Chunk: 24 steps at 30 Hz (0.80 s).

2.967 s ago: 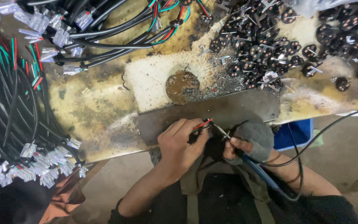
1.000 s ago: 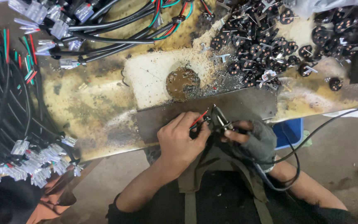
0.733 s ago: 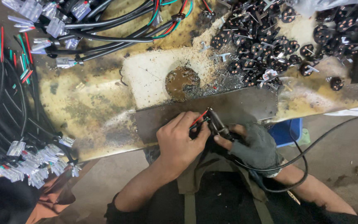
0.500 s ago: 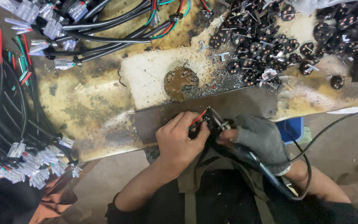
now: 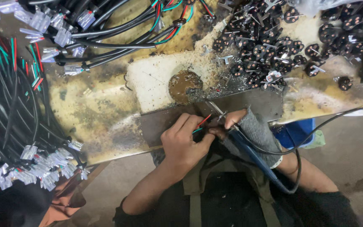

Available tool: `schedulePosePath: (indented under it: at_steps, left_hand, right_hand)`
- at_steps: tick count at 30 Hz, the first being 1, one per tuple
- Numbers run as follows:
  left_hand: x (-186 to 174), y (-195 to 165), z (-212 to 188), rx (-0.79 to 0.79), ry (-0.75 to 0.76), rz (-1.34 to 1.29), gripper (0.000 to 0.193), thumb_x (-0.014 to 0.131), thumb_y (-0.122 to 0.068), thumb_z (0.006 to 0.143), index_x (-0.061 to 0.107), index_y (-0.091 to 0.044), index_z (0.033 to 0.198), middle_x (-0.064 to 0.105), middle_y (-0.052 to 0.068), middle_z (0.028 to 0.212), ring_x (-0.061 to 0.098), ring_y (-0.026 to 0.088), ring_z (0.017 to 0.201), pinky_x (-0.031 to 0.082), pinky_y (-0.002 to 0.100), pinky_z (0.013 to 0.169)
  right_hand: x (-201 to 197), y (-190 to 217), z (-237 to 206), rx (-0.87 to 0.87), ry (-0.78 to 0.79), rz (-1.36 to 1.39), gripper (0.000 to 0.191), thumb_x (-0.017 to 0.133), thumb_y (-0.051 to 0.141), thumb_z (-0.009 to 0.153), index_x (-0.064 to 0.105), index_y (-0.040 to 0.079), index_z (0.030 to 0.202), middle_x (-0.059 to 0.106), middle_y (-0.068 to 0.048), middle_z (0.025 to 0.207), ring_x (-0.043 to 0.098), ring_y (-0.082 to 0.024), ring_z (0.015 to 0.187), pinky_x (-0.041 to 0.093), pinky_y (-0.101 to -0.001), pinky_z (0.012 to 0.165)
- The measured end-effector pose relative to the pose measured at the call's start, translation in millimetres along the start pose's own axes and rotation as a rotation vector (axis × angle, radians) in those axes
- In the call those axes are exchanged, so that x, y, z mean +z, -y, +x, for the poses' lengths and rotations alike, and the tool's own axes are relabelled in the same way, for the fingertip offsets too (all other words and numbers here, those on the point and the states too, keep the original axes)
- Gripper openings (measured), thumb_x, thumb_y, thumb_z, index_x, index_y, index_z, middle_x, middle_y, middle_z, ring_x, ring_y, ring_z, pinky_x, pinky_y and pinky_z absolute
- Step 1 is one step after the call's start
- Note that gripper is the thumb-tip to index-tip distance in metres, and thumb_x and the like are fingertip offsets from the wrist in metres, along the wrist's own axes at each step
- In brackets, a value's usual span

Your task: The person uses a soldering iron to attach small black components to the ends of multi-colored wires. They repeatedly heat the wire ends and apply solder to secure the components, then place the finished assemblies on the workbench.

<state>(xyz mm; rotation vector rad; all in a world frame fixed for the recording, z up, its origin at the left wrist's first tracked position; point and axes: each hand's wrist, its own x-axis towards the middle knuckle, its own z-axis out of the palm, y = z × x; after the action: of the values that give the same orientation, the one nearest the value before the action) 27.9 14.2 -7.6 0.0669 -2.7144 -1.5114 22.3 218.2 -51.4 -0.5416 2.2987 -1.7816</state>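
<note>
Thin, limp red and green wires (image 5: 201, 122) are pinched near their stripped ends by the closed left hand (image 5: 185, 145); a soldering iron (image 5: 248, 151) is gripped by the gloved right hand (image 5: 253, 131)

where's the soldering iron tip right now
In the head view, the iron tip sits at the bench's front edge, centre, just above the red wire held by the left hand.

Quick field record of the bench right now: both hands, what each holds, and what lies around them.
Left hand: pinches red and green wire ends at the bench edge
Right hand: grey fingerless glove, holds a blue-handled soldering iron, tip at the wires
Behind hands: round scorched spot
Far right: pile of black round connectors
Left: black cable bundles with clear plugs
</note>
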Motion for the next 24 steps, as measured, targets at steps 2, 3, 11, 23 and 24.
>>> schedulePosePath:
  at_steps: [2,3,11,23,24]
  left_hand:
    - [-6,1,-1,0.058,-0.011,-0.080,0.026,0.078,-0.007,0.078,0.069,-0.008,0.102,0.067,0.010,0.097,0.072,0.025,0.081,0.059,0.034,0.070]
    - [-9,2,-1,0.077,-0.014,-0.141,0.028,0.078,-0.005,0.080,0.070,-0.007,0.106,0.067,0.011,0.098,0.071,0.024,0.082,0.059,0.034,0.071]
    - [2,12,-14,0.122,-0.136,-0.206,0.020,0.086,0.000,0.081,0.077,-0.005,0.099,0.071,0.007,0.089,0.069,0.015,0.071,0.052,0.026,0.059]
    - [-15,1,-5,0.204,-0.002,0.055,0.012,0.079,-0.003,0.089,0.072,-0.004,0.099,0.068,0.008,0.085,0.066,0.026,0.070,0.053,0.038,0.062]
    - [-15,2,-3,0.166,-0.055,0.104,0.009,0.078,-0.003,0.090,0.071,-0.005,0.096,0.068,0.008,0.083,0.066,0.026,0.069,0.052,0.038,0.061]
  right_hand:
    - [-1,-20,-10,0.037,0.030,0.058,0.029,0.077,-0.003,0.088,0.053,0.006,0.103,0.061,-0.003,0.092,0.062,-0.012,0.081,0.053,-0.0266,0.076]
    - [1,-30,-12,0.076,0.048,0.092,0.029,0.078,-0.003,0.089,0.054,0.008,0.102,0.062,-0.002,0.089,0.062,-0.010,0.079,0.053,-0.0254,0.074]
    - [24,-43,-27,0.282,-0.048,-0.038,0.022,0.072,0.000,0.093,0.058,0.010,0.106,0.074,-0.006,0.102,0.071,-0.010,0.091,0.055,-0.0263,0.080]
    - [15,-14,-3,0.119,-0.040,-0.125,0.037,0.079,0.006,0.088,0.044,0.007,0.098,0.077,-0.004,0.093,0.075,-0.010,0.089,0.055,-0.0224,0.074]
    - [15,-12,-4,0.106,-0.057,-0.053,0.036,0.078,0.006,0.091,0.043,0.007,0.100,0.077,-0.004,0.095,0.075,-0.010,0.089,0.056,-0.0213,0.074]
